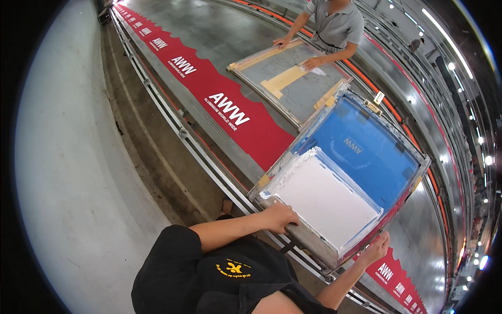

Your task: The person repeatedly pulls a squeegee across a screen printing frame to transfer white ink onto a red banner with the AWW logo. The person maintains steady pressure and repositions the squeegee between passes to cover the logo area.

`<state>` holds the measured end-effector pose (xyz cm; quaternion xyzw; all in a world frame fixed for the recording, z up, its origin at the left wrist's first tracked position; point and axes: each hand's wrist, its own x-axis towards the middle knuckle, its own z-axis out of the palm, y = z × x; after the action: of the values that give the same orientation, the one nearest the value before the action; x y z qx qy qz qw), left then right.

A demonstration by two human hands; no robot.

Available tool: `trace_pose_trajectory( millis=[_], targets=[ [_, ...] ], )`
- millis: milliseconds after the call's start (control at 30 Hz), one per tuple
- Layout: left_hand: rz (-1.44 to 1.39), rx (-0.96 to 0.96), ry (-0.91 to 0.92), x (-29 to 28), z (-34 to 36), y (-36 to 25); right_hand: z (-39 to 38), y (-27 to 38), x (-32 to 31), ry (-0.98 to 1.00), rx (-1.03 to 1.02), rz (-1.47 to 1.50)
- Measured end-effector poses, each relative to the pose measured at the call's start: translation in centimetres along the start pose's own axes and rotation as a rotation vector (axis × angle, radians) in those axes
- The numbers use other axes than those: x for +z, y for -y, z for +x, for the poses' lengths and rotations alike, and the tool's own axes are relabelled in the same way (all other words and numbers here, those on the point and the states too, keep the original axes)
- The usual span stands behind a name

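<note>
A screen printing frame (pixel 334 260) lies in front of me on the long printing table, with blue mesh (pixel 361 149) over its far part. Thick white ink (pixel 319 201) covers the near part of the mesh. My left hand (pixel 280 217) is closed round the frame's near edge, its fingers curled over the rim. At the near right corner my right hand (pixel 375 248) grips the frame's side; some of its fingers are hidden behind the rim.
Just beyond lies a second frame (pixel 251 94) with grey mesh and tan tape. A co-worker (pixel 337 26) across the table has both hands on it. Red printed fabric (pixel 209 94) runs along the table, beside a metal rail (pixel 183 133). A pale curved surface (pixel 78 157) stands at left.
</note>
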<state>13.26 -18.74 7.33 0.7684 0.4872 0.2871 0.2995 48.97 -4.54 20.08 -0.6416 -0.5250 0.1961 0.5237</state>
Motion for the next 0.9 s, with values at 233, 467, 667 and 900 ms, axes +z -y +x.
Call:
trace_pose_trajectory(
  millis=[233, 467, 667, 900],
  targets=[
    [-0.009, 0.020, 0.061, -1.3, 1.0, 0.7, -0.9, 0.6, 0.1, -0.038, 0.009, 0.008],
    [0.021, -0.015, 0.083, -1.6, 2.1, 0.8, 2.0, -0.8, 1.5, -0.023, 0.023, 0.117],
    [0.055, -0.049, 0.087, -1.8, 3.4, 0.0, 3.2, -0.1, 2.0, -0.041, -0.030, 0.094],
    [0.049, -0.025, 0.080, -1.1, 2.9, -0.3, 2.4, -0.4, 1.3, -0.063, 0.031, 0.132]
  ],
)
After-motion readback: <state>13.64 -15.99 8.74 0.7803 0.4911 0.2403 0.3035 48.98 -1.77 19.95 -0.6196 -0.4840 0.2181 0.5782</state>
